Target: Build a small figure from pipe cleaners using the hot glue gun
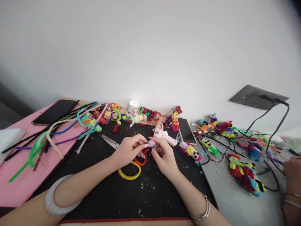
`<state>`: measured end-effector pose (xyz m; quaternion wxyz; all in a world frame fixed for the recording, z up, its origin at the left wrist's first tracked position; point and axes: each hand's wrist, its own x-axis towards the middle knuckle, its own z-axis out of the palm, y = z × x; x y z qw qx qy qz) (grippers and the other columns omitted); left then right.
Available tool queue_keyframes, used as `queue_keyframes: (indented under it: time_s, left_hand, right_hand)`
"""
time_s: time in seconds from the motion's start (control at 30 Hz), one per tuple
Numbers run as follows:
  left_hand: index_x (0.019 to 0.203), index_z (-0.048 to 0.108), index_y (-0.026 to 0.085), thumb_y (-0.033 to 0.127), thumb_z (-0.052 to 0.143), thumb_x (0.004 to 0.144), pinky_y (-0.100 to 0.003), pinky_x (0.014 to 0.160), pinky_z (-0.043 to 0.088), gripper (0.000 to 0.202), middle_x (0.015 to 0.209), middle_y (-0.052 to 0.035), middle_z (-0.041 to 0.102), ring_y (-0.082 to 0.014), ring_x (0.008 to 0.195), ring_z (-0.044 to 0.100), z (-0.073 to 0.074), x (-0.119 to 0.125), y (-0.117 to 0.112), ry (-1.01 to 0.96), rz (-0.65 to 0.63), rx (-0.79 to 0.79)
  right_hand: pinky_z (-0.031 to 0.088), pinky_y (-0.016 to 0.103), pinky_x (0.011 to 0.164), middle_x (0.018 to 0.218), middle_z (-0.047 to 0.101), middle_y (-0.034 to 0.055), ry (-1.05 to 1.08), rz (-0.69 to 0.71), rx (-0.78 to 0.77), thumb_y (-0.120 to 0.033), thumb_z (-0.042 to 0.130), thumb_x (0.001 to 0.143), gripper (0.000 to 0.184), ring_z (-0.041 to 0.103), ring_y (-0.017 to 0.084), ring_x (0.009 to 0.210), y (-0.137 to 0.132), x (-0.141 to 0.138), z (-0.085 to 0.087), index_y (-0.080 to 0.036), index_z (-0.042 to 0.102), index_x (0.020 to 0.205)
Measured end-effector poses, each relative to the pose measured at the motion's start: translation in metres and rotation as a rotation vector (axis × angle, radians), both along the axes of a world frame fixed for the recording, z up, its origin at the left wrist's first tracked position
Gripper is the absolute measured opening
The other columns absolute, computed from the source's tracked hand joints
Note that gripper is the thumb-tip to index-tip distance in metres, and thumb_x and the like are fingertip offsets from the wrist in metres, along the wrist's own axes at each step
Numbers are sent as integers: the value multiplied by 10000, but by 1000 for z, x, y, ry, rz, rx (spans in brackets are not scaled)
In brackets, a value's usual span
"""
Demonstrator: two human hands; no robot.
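Observation:
My left hand (133,148) and my right hand (162,153) meet over the black mat (113,201). Between their fingertips both pinch a small lilac fuzzy pipe-cleaner piece (151,143); its exact shape is partly hidden by the fingers. Below the hands lie scissors (129,177) with yellow and red handles, blades pointing left and partly covered by my left hand. Some dark red glittery pipe cleaner (146,150) shows just under the lilac piece. Right behind my right hand rests a pink glue gun (164,135) with a smeared nozzle end.
Loose pipe cleaners (55,128) and a black phone (55,112) lie on the pink board (18,182). Pipe-cleaner figures (192,152), a paper cup (134,107) and another phone (187,131) line the back. Cables run to a wall socket (255,96). Another person's hand (293,171) is at right.

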<state>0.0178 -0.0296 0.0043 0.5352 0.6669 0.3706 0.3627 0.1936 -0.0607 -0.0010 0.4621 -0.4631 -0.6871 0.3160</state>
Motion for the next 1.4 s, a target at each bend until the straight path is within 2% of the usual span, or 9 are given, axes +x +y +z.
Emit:
queue_keyframes:
  time_s: [0.3,0.5,1.4]
  left_hand:
    - [916,547,169,278,470,888,-249,543,569,136,704,15,631,-139,555,677,1,-1,0,-5,-20,9]
    - [937,532,166,261,526,857,-263,566,576,124,776,-5,643,-146,579,687,-1,-1,1,-15,-29,-15]
    - [918,534,165,233,500,860,-268,578,567,96,785,-14,641,-146,584,683,1,0,1,24,-29,1]
  right_hand:
    - [472,245,601,884,542,34,12,-5,-9,-81,515,795,370,527,139,738,0,-1,3,-224,604,1124]
    - [477,254,615,881,544,35,13,-11,-24,-80,516,792,374,530,145,753,1,0,3,-223,608,1125]
    - [467,243,592,900,559,35,8,-8,-30,-62,504,785,386,536,138,738,0,1,0,-230,606,1117]
